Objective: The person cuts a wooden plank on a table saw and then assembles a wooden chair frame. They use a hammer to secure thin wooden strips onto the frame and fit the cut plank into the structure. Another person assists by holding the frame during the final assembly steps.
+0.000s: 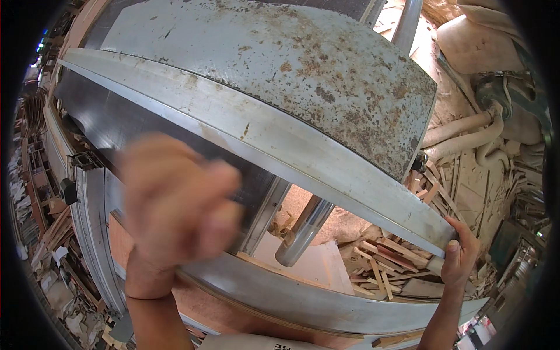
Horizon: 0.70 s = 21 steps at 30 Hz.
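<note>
Left hand (175, 201) is too blurred to read its fingers (217, 182), while the right hand (459, 254) grips a smooth metal bar (262, 128).

Bright light leaves a sheen on the metal bar (262, 137); the left of the 2 hands (175, 198) smears with motion blur; fisheye distortion bends edges toward black corners.

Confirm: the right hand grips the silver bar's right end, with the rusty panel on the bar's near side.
No: the head view shows the rusty panel on the far side of the silver bar. The right hand does grip its right end.
</note>
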Motion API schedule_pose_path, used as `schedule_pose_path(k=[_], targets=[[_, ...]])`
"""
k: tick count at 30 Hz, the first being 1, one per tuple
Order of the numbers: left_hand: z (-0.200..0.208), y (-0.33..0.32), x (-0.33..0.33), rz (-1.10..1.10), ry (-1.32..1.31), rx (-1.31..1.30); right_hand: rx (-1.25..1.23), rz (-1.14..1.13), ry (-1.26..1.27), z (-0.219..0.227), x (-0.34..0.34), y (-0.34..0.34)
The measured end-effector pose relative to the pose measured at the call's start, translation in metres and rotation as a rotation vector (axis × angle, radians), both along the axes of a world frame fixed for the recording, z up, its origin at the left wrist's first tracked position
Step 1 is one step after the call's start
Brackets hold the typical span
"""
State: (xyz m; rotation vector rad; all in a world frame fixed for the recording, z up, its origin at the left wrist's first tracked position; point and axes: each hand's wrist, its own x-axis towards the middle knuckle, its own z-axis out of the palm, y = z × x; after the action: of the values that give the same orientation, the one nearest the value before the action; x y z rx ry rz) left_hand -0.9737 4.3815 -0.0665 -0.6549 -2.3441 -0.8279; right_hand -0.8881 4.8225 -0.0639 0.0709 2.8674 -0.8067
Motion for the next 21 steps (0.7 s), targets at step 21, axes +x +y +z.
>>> schedule_pose_path(k=[21], targets=[[-0.013,-0.043,-0.036,0.067,-0.176,-0.124,0.059,-0.038,-0.006,0.006,0.003,-0.006]])
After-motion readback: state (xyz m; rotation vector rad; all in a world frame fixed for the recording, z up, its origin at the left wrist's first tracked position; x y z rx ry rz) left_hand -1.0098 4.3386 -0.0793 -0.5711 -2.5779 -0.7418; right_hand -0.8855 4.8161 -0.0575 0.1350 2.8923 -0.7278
